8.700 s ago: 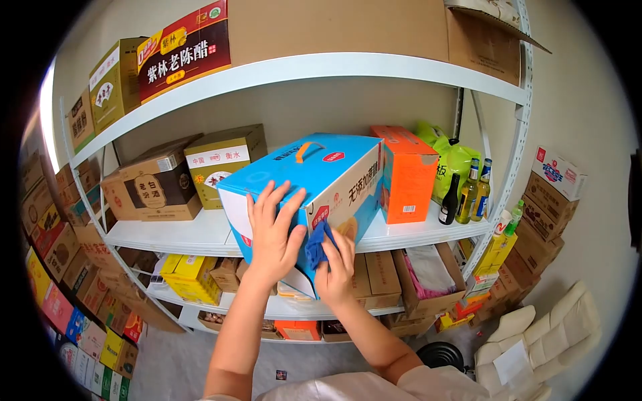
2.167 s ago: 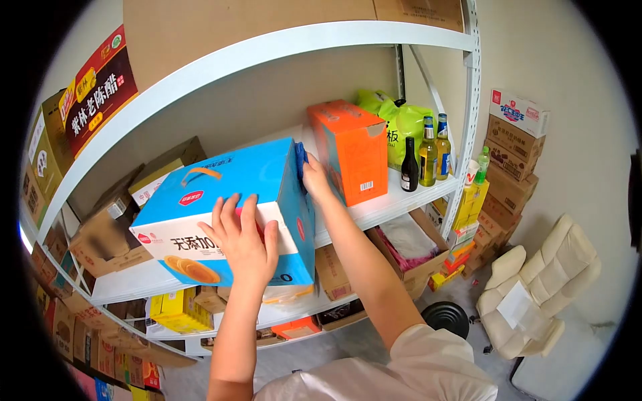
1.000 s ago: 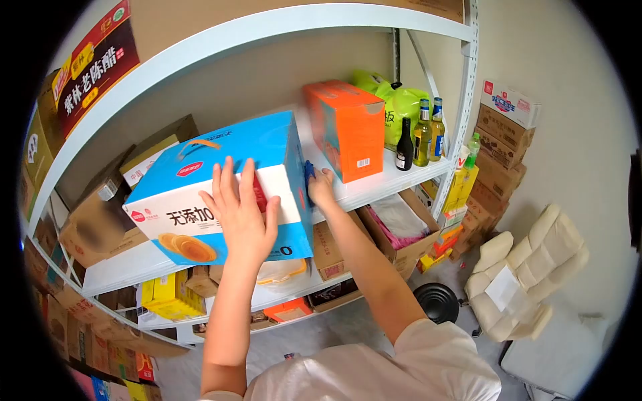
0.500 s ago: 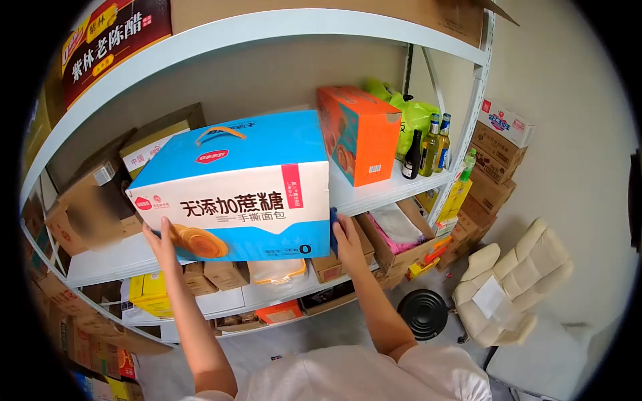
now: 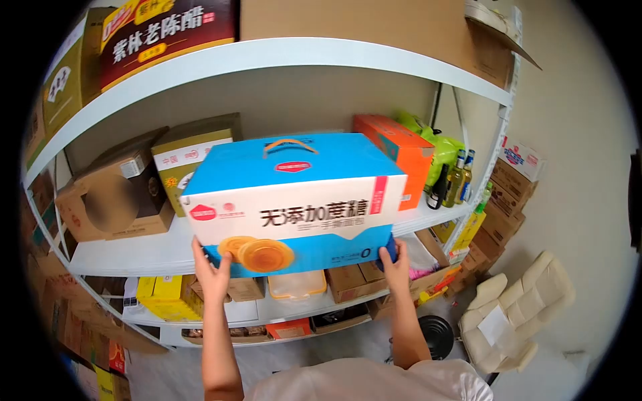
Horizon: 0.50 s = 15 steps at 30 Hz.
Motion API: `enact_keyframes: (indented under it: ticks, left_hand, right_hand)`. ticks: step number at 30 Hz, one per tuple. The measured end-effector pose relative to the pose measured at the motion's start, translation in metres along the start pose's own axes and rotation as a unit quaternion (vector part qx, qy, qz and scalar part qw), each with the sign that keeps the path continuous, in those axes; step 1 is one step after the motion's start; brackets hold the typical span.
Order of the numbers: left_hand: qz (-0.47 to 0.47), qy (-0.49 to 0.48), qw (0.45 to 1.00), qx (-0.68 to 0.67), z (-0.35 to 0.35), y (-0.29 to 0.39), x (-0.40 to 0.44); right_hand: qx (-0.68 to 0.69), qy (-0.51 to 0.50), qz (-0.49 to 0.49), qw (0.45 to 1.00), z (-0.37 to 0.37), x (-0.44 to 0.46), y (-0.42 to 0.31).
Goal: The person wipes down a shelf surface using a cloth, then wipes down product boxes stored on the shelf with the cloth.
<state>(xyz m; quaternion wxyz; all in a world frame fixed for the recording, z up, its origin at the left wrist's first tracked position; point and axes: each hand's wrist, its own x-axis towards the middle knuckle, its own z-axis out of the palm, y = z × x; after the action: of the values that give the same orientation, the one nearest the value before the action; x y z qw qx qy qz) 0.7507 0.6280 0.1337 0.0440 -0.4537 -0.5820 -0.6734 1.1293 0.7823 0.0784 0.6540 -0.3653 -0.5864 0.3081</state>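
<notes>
A large blue and white bread carton (image 5: 321, 228) with an orange handle on top is held up in front of the middle shelf. My left hand (image 5: 212, 271) grips its lower left corner, thumb on the printed front face. At the lower right corner, my right hand (image 5: 396, 264) is closed on the carton's edge with the thumb in front. Most fingers of both hands are hidden behind or under the box. Partly covered by the carton, an orange box (image 5: 416, 155) stands on the shelf behind its right end.
The white middle shelf (image 5: 127, 262) also holds brown and gold cartons (image 5: 167, 154) at left and bottles (image 5: 455, 180) at right. Lower down are yellow boxes (image 5: 170, 299) and a clear container (image 5: 297, 284). A cream chair (image 5: 515, 311) and a black round stool (image 5: 436, 336) stand at right.
The carton has shifted right in view and now overlaps more of the orange box. Both hands have moved with it, still gripping its lower corners. The camera's view has shifted too.
</notes>
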Motion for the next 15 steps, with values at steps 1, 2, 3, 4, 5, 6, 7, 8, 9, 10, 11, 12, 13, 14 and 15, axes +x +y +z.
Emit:
enact_keyframes:
  ticks: [1, 2, 3, 4, 5, 6, 7, 8, 9, 10, 11, 12, 13, 14, 15]
  left_hand:
    - [-0.024, -0.017, 0.998, 0.049, -0.002, 0.004, -0.003]
    - [-0.035, -0.034, 0.998, 0.027, -0.001, 0.008, -0.004]
    - [-0.045, -0.050, 0.998, 0.005, 0.002, 0.012, -0.004]
    - [-0.048, -0.039, 0.998, 0.009, 0.005, 0.012, -0.004]
    - [-0.011, -0.064, 0.998, 0.012, 0.010, 0.009, -0.003]
    - [0.025, -0.088, 0.996, 0.016, 0.013, 0.009, -0.003]
    - [0.021, -0.077, 0.997, 0.018, 0.016, 0.014, -0.001]
    - [0.026, -0.107, 0.994, 0.004, 0.020, 0.018, 0.002]
    - [0.032, -0.138, 0.990, -0.012, 0.024, 0.023, 0.005]
    - [0.030, -0.131, 0.991, -0.012, 0.027, 0.027, 0.007]
    - [0.026, -0.143, 0.989, -0.001, 0.030, 0.033, 0.009]
    - [0.022, -0.154, 0.988, 0.010, 0.032, 0.037, 0.011]
    - [0.024, -0.148, 0.989, 0.009, 0.034, 0.036, 0.014]
    - [0.029, -0.150, 0.988, 0.015, 0.036, 0.033, 0.016]
    - [0.034, -0.153, 0.987, 0.020, 0.037, 0.029, 0.017]
  right_hand:
    - [0.000, -0.003, 0.009, 1.000, -0.003, 0.003, -0.005]
    - [0.015, 0.002, 0.019, 1.000, -0.007, 0.007, 0.003]
    - [0.031, 0.006, 0.031, 0.999, -0.011, 0.010, 0.013]
    - [0.003, 0.013, 0.025, 1.000, -0.016, 0.013, 0.011]
    - [-0.019, 0.028, 0.026, 0.999, -0.019, 0.013, 0.010]
    - [-0.070, 0.050, -0.017, 0.996, -0.021, 0.018, 0.018]
    - [-0.121, 0.072, -0.061, 0.988, -0.022, 0.023, 0.023]
    - [-0.135, 0.093, -0.058, 0.985, -0.024, 0.029, 0.029]
    - [-0.150, 0.116, -0.054, 0.980, -0.022, 0.034, 0.029]
    - [-0.109, 0.126, -0.028, 0.986, -0.015, 0.033, 0.008]
    - [-0.108, 0.122, -0.033, 0.986, -0.013, 0.036, 0.010]
    - [-0.147, 0.133, -0.051, 0.979, -0.013, 0.039, 0.015]
    - [-0.185, 0.145, -0.068, 0.969, -0.013, 0.041, 0.019]
    - [-0.173, 0.141, -0.072, 0.972, -0.014, 0.042, 0.023]
    - [-0.171, 0.139, -0.075, 0.973, -0.012, 0.043, 0.020]
